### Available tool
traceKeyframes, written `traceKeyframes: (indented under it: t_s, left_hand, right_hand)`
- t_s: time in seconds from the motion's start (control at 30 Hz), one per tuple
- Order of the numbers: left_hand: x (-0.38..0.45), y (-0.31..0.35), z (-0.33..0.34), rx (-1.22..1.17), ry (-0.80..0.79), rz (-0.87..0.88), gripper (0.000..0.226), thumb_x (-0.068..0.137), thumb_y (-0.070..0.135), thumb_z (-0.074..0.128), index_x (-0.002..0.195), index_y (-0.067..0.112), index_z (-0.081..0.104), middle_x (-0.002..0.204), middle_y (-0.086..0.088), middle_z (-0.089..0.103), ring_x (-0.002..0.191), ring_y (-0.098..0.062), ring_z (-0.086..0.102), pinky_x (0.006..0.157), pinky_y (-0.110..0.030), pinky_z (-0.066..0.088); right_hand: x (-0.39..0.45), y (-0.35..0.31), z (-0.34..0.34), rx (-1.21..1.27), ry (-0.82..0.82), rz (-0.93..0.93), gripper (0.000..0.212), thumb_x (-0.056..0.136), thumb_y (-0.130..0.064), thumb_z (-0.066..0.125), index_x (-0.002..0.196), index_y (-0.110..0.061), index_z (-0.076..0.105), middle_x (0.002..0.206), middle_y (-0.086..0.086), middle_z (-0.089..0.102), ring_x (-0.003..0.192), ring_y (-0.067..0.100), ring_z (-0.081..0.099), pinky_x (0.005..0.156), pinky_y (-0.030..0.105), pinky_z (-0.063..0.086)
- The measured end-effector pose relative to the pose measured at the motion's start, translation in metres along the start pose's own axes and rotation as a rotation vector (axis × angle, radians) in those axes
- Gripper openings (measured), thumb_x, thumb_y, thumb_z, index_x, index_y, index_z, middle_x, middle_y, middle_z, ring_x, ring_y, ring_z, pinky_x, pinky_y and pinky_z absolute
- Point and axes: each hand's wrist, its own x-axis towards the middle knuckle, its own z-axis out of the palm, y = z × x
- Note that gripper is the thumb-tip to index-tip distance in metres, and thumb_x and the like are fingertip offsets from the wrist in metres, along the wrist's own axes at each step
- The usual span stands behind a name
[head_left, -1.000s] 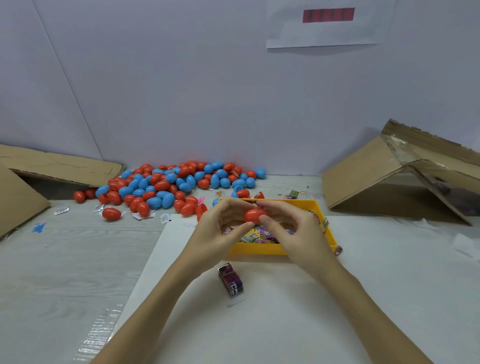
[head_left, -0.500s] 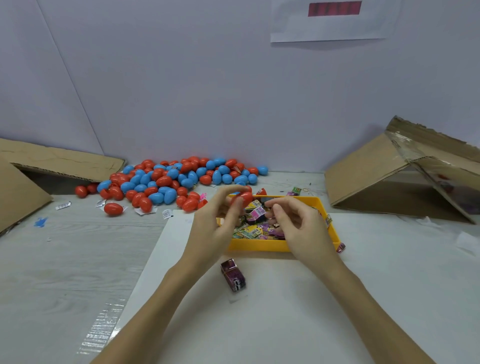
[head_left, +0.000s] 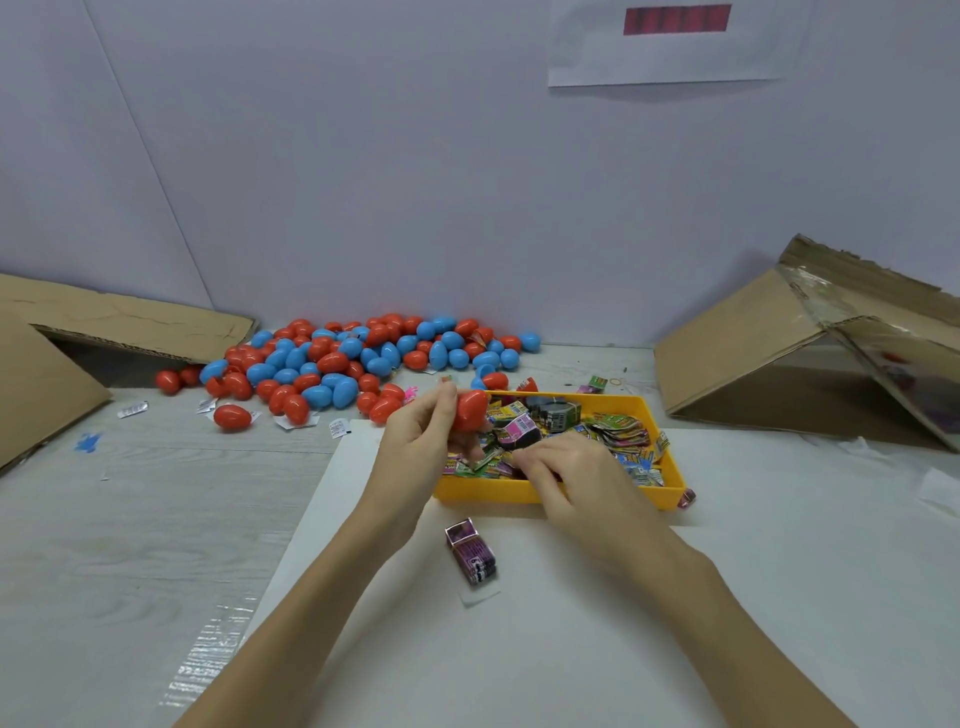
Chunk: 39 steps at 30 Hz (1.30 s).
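Observation:
My left hand (head_left: 415, 447) grips a red plastic egg (head_left: 470, 410) above the left end of a yellow tray (head_left: 483, 493). The tray is full of small colourful packets (head_left: 618, 431). My right hand (head_left: 576, 473) reaches into the tray palm down, its fingers curled onto the packets. Whether it pinches one is hidden. A small purple box (head_left: 470, 553) lies on the white sheet (head_left: 571, 639) just in front of the tray, between my forearms.
A pile of several red and blue eggs (head_left: 353, 364) lies at the back left against the wall. Folded cardboard stands at the right (head_left: 753, 353) and at the left (head_left: 41, 384). Paper scraps (head_left: 132, 409) lie on the grey table.
Both hands held the red egg together a second ago. Now my left hand alone holds it, raised slightly, and my right hand has dropped into the tray among the packets.

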Motion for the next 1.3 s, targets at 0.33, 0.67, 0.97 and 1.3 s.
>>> traceKeyframes:
  t_s: [0.33,0.67,0.97,1.3]
  left_hand:
    - [0.004,0.007,-0.006,-0.288,-0.117,-0.158,0.029,0.105,0.007,0.044,0.111,0.004,0.073,0.103,-0.013,0.075,0.086,-0.025,0.072,0.074,-0.025,0.058]
    - [-0.003,0.004,-0.001,-0.028,-0.003,-0.026,0.019,0.086,0.045,0.071,0.09,0.027,0.077,0.088,0.0,0.076,0.068,-0.011,0.07,0.061,-0.017,0.053]
    - [-0.001,0.003,-0.002,0.052,-0.095,0.0,0.027,0.083,0.038,0.077,0.108,0.026,0.075,0.096,0.004,0.077,0.085,-0.012,0.073,0.071,-0.019,0.057]
    - [-0.008,0.0,0.007,0.199,-0.125,0.163,0.032,0.11,0.014,0.039,0.121,0.026,0.067,0.106,-0.011,0.064,0.084,-0.024,0.063,0.071,-0.031,0.052]
  right_hand:
    - [0.001,0.005,-0.008,0.229,0.365,0.212,0.009,0.091,-0.013,0.077,0.097,-0.018,0.08,0.09,-0.011,0.076,0.085,0.001,0.07,0.078,0.015,0.055]
    - [0.004,0.007,-0.011,0.616,0.41,0.28,0.021,0.092,-0.009,0.073,0.107,-0.023,0.075,0.086,-0.006,0.076,0.086,0.007,0.072,0.077,0.018,0.054]
    - [0.003,0.001,-0.013,0.734,0.371,0.286,0.023,0.095,-0.011,0.071,0.111,-0.029,0.073,0.094,-0.002,0.077,0.094,0.012,0.073,0.084,0.034,0.06]
    - [0.001,-0.001,-0.015,0.862,0.238,0.284,0.028,0.098,-0.002,0.063,0.106,-0.023,0.08,0.101,-0.007,0.079,0.095,0.009,0.075,0.078,0.018,0.057]
